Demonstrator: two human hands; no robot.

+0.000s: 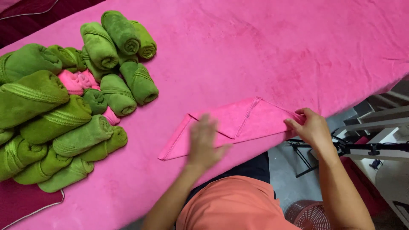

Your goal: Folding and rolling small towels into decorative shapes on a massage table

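The left hand [204, 142] is open and flat — blurred — over the folded pink towel [232, 125] at the near edge of the pink surface [277, 51]. The right hand [311, 127] pinches the towel's right corner. Farther left lies a pile of rolled green towels [64, 102].

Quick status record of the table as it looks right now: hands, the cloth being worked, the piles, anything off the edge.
Surface: table covered in pink cloth
Worked item: pink towel, partly folded, corners turned in, near the table's front edge
Left hand: open, over the towel's left part, motion-blurred
Right hand: pinching the towel's right corner
Pile: rolled green towels at the left, some stacked
Mixed in: a few rolled pink towels
Off the edge: red basket on the floor, lower right
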